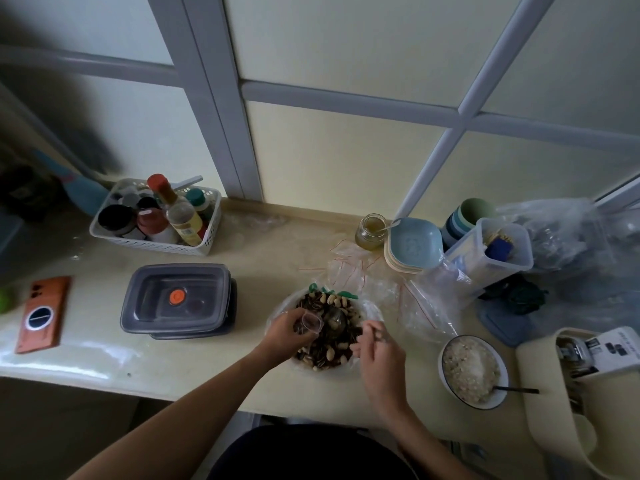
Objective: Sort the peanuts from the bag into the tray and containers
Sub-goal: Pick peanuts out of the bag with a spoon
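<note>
- Peanuts (pixel 334 299) in pale shells lie mixed with dark striped seeds (pixel 343 337) in an open clear bag (pixel 372 310). The bag sits on the desk (pixel 242 358) near its front edge, right before the person.
- The left hand (pixel 289 330) is over the left side of the bag, fingers curled round a small clear cup (pixel 312 321) tilted with its mouth toward the middle of the heap.
- The right hand (pixel 379 353) is at the bag's right side and pinches the handle of a metal spoon (pixel 335 318). The spoon's bowl rests on the nuts just beside the cup.
- Two grey lidded containers (pixel 176 299) are stacked to the left of the bag, apart from it; the top lid carries an orange round vent.
- An orange phone (pixel 43 313) lies flat further left.
- A white basket (pixel 194 251) of bottles and jars stands at the back left by the window.
- Empty zip bags (pixel 374 282) with red seals lie behind and to the right of the peanut bag.
- A white bowl (pixel 446 375) of pale crumbly food, with a dark-handled utensil in it, sits to the right of the right hand.
- A glass jar (pixel 372 232), a stack of blue dishes (pixel 412 245) and a tall clear box (pixel 491 254) stand at the back right.
</note>
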{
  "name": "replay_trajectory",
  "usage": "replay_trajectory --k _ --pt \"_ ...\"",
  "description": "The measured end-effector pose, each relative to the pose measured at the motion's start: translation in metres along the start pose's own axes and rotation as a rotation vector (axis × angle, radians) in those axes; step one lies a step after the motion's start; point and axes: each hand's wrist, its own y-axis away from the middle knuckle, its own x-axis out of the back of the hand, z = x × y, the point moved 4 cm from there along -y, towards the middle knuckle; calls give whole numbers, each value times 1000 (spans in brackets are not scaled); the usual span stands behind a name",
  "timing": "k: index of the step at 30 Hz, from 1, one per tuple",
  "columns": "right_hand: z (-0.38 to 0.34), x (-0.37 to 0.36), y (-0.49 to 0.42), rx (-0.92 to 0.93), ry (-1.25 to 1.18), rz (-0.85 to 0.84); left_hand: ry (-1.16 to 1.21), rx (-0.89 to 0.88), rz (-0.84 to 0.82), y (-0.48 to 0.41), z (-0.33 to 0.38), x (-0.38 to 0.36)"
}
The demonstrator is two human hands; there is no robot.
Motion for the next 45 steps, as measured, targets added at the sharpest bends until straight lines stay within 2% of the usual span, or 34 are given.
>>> replay_trajectory --k 3,5,7,11,13,18,23,25,33,40,45 --pt "15 10 -12 -272 -172 30 -19 -10 9 -1 0 -1" --pt "24 14 -14 -361 -258 22 -29 -1 13 -2 0 -2" --pt "26 17 -13 -295 -218 -13 -37 9 19 -2 0 -3" --pt "11 15 2 279 59 -131 9 16 7 0 -3 -3" --pt "6 7 12 364 113 -192 18 6 20 1 -6 -2" --pt "-3 -2 15 296 122 -150 18 -33 32 4 -6 -1" --pt "4 2 9 14 -29 -74 4 -51 50 7 1 0" --pt "7 8 7 -27 -38 -32 -6 -38 43 8 1 -1" --pt "11 37 1 34 11 69 -60 -28 41 2 1 -9" --pt "-15 65 -2 30 -91 164 -118 3 1 -13 8 -29" --pt "-32 62 11 129 -109 133 -100 5 -27 -20 22 -36"
